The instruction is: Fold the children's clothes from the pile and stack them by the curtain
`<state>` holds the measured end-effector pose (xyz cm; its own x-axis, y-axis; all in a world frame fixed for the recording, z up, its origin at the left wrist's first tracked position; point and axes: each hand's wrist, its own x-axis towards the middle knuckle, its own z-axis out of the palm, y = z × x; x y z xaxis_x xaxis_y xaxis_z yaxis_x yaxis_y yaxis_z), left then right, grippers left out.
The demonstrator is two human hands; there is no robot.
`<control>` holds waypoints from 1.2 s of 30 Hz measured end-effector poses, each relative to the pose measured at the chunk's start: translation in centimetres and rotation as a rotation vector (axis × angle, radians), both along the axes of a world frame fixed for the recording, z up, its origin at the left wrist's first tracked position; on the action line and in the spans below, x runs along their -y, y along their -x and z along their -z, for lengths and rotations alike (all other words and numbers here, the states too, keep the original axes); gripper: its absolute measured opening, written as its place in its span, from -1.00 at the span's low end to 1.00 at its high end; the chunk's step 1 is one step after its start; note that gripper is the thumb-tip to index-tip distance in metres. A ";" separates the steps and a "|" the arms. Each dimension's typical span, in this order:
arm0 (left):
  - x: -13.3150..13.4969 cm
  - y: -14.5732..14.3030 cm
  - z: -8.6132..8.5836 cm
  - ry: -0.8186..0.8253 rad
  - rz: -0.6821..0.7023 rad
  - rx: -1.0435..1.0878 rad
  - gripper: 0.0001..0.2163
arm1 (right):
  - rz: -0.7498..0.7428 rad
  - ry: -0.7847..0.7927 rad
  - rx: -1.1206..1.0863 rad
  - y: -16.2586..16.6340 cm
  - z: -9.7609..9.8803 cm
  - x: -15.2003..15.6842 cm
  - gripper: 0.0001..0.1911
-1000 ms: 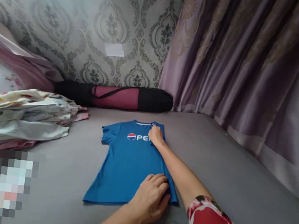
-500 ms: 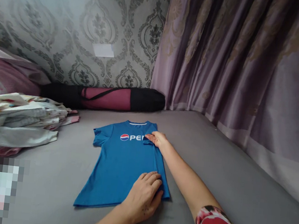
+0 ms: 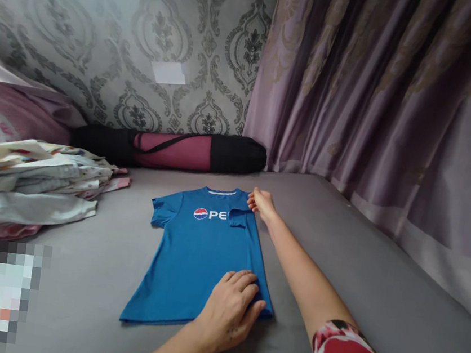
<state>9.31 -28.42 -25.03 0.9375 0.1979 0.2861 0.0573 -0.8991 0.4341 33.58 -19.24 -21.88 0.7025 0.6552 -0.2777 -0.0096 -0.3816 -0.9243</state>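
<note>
By the fabric of a long black-and-maroon bag (image 3: 174, 151), its contents are being hidden. On the grey sheet (image 3: 319, 260), a blue T-shirt (image 3: 191, 268) is being spread flat, the side nearer the curtain (image 3: 397, 104) folded inward; its white lettering (image 3: 217, 215) is being partly covered by the turned-in sleeve (image 3: 237, 218). Near the hem, the shirt is being pressed by the left hand (image 3: 229, 306), palm down, grip released, thumb spread. The right hand (image 3: 261, 202) is being held out at the folded shoulder, fingers curled; whether cloth is being grasped cannot be told.
</note>
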 end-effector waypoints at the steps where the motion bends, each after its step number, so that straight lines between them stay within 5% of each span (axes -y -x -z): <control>1: 0.0 0.0 -0.1 0.002 -0.015 0.002 -0.74 | -0.009 -0.019 0.082 0.0 0.1 0.0 -0.67; 5: -0.1 0.3 0.3 -0.041 -0.028 -0.037 -0.61 | -0.178 -0.024 0.422 1.4 2.1 -0.3 -0.57; 9: -0.1 0.5 1.0 -0.089 0.020 -0.135 -0.48 | -0.382 0.295 0.906 2.6 4.8 -1.1 -0.32; 13: -0.1 0.5 1.2 -0.107 0.033 -0.176 -0.45 | -0.397 0.419 0.958 2.4 5.9 -1.7 -0.28; 23: -1.7 0.7 -0.7 0.039 0.058 -0.199 -0.52 | -0.408 0.345 1.016 3.0 4.8 -0.3 -0.32; 28: -6.2 2.1 -1.8 0.067 -0.173 -0.142 -0.64 | -0.484 0.326 1.045 4.9 6.0 1.1 -0.32; 36: -11.4 9.0 1.0 -0.086 -0.744 -0.161 -0.67 | -0.522 0.278 0.895 4.3 5.8 1.0 -0.32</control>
<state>0.34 -17.03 -26.04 0.5973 0.7766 0.2001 0.7174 -0.6289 0.2997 29.32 -20.26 -27.68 0.3760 0.9265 0.0131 0.8534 -0.3408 -0.3943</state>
